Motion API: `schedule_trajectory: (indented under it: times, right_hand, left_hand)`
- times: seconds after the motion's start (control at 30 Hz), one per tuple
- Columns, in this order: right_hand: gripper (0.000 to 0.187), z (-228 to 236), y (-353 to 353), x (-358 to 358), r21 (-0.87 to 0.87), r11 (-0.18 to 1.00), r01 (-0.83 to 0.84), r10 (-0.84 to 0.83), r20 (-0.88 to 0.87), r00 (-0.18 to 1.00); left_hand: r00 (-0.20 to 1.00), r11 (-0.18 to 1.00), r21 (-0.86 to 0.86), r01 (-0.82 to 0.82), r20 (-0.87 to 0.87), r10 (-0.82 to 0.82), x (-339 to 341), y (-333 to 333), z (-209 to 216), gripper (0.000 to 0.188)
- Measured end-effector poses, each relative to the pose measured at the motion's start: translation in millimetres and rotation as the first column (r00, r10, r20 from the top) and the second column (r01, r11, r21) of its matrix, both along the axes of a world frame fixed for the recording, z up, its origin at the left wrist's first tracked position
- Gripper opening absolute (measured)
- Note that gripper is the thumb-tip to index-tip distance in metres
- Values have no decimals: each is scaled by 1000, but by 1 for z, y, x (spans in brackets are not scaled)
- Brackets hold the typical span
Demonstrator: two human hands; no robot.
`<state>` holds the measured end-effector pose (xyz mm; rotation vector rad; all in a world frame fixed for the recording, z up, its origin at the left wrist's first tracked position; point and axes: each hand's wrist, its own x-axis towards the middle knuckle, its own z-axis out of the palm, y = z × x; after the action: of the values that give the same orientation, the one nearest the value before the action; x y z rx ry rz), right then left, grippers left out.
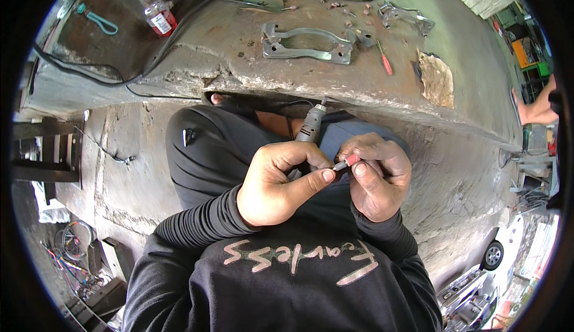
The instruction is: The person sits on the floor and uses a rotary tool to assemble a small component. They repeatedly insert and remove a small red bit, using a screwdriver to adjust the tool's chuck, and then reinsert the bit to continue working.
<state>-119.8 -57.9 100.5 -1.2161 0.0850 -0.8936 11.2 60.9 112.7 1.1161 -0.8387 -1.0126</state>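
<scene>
Between my two hands, over my lap, is a small red grinding bit [352, 160] with a short grey shank. My right hand [382, 173] pinches its red end between thumb and fingers. The thumb and forefinger of my left hand [281, 182] close on the shank's tip; the other left fingers are partly hidden. Just beyond my hands, a grey rotary tool [311, 124] rests by my legs with its nose toward the ledge. Its lower end is hidden behind my left hand.
On the concrete ledge ahead lie a metal caliper bracket [308, 56], another metal bracket [406, 18], a red-handled screwdriver [385, 63] and scattered small bits. A bottle of red liquid [160, 21] stands at the far left beside a black cable [173, 40]. Torn cardboard [436, 81] lies right.
</scene>
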Motion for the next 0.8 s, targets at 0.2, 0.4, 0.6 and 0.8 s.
schedule_trajectory:
  times: [0.2,0.4,0.6,0.8]
  right_hand:
    - [18,0,6,-7,-170,980,107,-113,-25,993]
    - [18,3,10,-13,-375,902,214,-252,-54,966]
    - [20,8,8,-15,-491,845,214,-285,-73,956]
    - [18,6,4,-14,-506,843,180,-246,-65,967]
  left_hand:
    - [998,999,-46,20,53,-17,-5,3,2,9]
    - [997,999,-35,10,71,-7,-8,4,5,6]
    - [984,998,-60,2,177,9,-6,6,6,5]
    - [978,998,-63,-11,208,24,-6,6,6,5]
